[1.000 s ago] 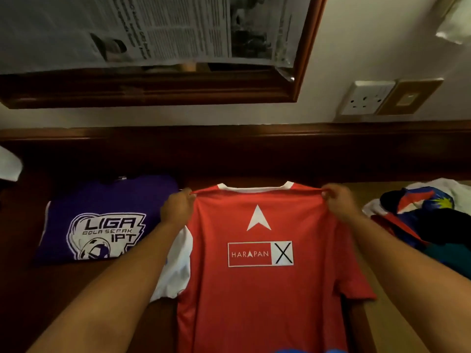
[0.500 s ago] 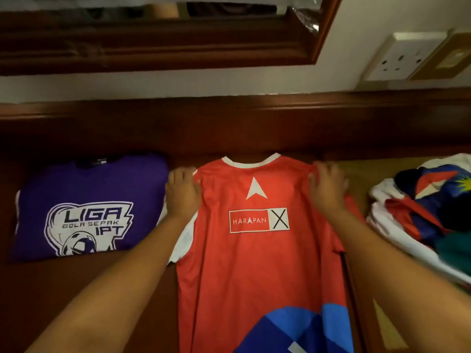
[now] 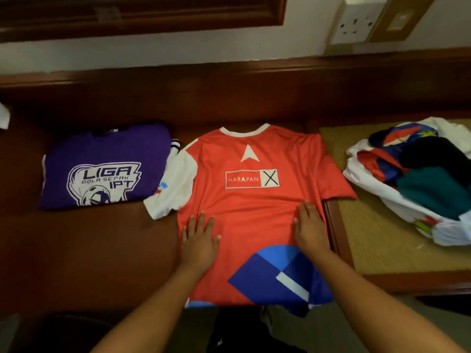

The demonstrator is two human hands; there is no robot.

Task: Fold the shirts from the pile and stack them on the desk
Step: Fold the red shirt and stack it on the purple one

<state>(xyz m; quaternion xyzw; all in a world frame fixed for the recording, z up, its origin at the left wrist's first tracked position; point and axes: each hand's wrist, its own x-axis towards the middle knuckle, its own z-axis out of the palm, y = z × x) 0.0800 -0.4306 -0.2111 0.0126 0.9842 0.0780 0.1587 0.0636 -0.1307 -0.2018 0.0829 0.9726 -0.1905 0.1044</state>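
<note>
A red jersey (image 3: 252,200) with white sleeves, a white arrow and a "HARAPAN X" print lies spread flat, back up, on the dark wooden desk (image 3: 102,250). Its blue-patterned hem hangs over the desk's front edge. My left hand (image 3: 200,238) rests flat, fingers apart, on the jersey's lower left. My right hand (image 3: 309,229) lies flat on its lower right. A folded purple shirt (image 3: 102,164) with a "LIGA BOLA SEPAK IPT" print sits to the left. The pile of unfolded shirts (image 3: 418,179) lies at the right.
The pile rests on a lighter, tan-topped side table (image 3: 382,240) that abuts the desk on the right. A raised wooden back ledge (image 3: 229,80) runs behind the desk, below a wall socket (image 3: 356,20). A white object (image 3: 3,118) shows at the far left edge.
Both hands let go of the jersey's shoulders and slid down its back toward me, now flat near the hem. The jersey went from held up to lying spread on the desk.
</note>
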